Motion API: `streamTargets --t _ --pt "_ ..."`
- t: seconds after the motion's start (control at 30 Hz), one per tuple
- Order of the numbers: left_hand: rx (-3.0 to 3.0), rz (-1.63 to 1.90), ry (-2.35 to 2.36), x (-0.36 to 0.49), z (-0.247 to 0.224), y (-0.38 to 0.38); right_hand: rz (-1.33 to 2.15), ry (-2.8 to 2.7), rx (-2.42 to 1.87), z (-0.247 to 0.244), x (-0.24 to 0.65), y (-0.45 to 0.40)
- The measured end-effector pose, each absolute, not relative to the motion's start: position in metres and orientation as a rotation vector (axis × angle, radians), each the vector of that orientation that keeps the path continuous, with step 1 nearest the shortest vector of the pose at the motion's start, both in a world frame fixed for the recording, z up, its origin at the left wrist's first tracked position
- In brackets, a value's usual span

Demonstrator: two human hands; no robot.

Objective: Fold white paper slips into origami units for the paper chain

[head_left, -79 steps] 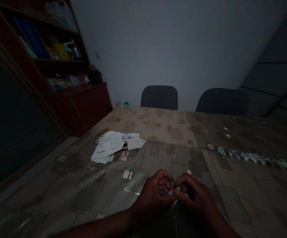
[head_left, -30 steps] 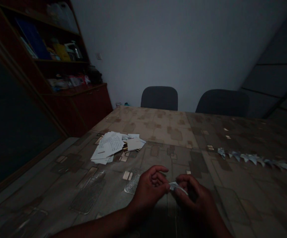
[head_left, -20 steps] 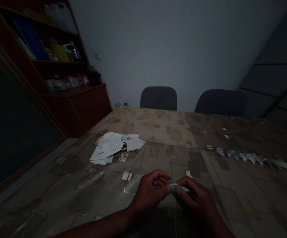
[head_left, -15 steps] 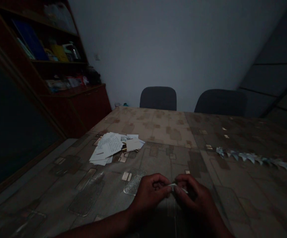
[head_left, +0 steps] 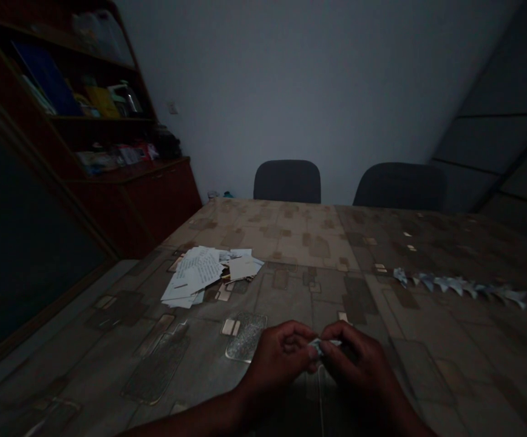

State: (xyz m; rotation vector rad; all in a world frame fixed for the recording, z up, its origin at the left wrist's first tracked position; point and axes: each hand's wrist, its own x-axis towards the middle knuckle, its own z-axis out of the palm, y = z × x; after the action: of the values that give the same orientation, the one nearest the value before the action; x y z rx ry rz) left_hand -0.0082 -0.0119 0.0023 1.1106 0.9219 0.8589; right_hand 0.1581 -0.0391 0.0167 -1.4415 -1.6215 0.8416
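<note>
Between my fingertips is a small piece of folded paper (head_left: 317,346), pale and partly covered by my thumbs. My left hand (head_left: 283,352) pinches its left side, thumb against curled fingers. From the other side my right hand (head_left: 352,355) grips it between thumb and forefinger. Both hands are close together just above the near part of the table. Over to the right lies a row of several folded paper pieces (head_left: 457,285) with pointed tips. On the left is a loose pile of printed paper sheets (head_left: 204,273); the exact folds in my hands are too small to make out.
A patterned cloth covers the table (head_left: 282,227). Two dark chairs (head_left: 287,181) stand at its far edge, before a plain wall. To the left, a wooden shelf cabinet (head_left: 140,200) holds assorted items. The room is dim.
The folded paper has turned a little between my fingers, and more of its pale surface shows. My hands stay nearly in place; the whole view has shifted slightly.
</note>
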Motion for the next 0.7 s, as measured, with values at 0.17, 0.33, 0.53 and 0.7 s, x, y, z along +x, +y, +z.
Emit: streamTargets --t 0.17,0.33,0.53,0.7 --pt "1.027 0.838 0.928 -0.009 0.001 -0.011 0.975 -1.428 -1.414 0.017 0.157 -0.041" --pt "0.974 0.868 0.919 -0.008 0.007 -0.01 1.008 -1.412 -1.411 0.008 0.155 -0.04" --pt "1.029 0.853 0.9 -0.008 0.008 -0.013 0.976 -1.544 -1.416 0.009 0.156 -0.04" --pt "1.171 0.935 0.935 -0.011 0.009 -0.013 0.927 -1.634 -1.445 0.013 0.155 -0.041"
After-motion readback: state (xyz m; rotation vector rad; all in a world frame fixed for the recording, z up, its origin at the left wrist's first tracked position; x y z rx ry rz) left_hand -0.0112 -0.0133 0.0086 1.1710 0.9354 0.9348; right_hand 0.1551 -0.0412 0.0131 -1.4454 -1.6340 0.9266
